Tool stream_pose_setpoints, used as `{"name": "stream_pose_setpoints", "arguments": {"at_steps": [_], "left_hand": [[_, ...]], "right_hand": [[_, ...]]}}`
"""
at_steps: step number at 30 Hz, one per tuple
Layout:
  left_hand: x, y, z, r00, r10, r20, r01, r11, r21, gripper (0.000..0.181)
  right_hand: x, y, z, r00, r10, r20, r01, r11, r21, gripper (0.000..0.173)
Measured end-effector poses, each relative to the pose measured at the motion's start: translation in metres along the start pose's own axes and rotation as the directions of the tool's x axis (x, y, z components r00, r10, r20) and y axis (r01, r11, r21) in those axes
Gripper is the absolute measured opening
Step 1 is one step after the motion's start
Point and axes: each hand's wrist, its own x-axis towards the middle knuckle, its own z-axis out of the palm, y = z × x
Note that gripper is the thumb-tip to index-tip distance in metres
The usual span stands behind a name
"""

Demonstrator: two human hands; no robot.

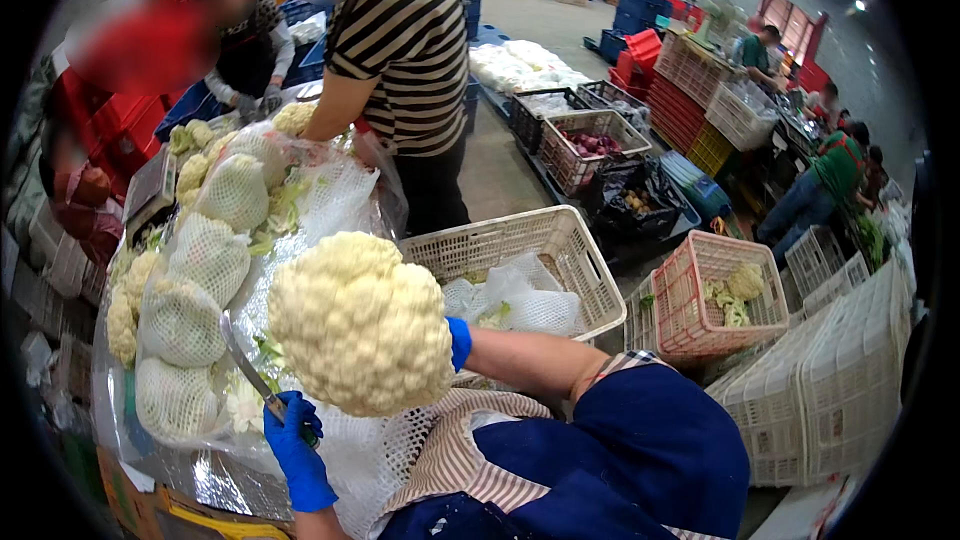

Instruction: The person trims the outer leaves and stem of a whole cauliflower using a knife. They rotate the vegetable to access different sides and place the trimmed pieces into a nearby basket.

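Observation:
My left hand, in a blue glove, grips the handle of a knife with a curved metal blade pointing up and left. A large trimmed cauliflower head is held up by my right hand. Only part of that blue glove shows at the cauliflower's right edge; its fingers are hidden behind the head. Below and left, several cauliflowers in white foam net sleeves lie on a plastic-covered table. Bare cauliflowers lie along their far left side. Loose leaves and empty net sleeves lie around.
A white plastic crate with net sleeves stands beside my right arm. A pink crate with cauliflower stands farther right, near stacked white crates. A person in a striped shirt stands across the table; another gloved person works behind a scale.

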Motion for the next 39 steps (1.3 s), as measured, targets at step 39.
{"name": "stream_pose_setpoints", "arguments": {"at_steps": [39], "left_hand": [[-0.112, 0.039, -0.072, 0.934, -0.018, -0.356, 0.273, 0.679, 0.682, 0.034]], "right_hand": [[0.044, 0.150, -0.064, 0.766, 0.638, 0.072, -0.455, 0.461, 0.762, 0.050]]}}
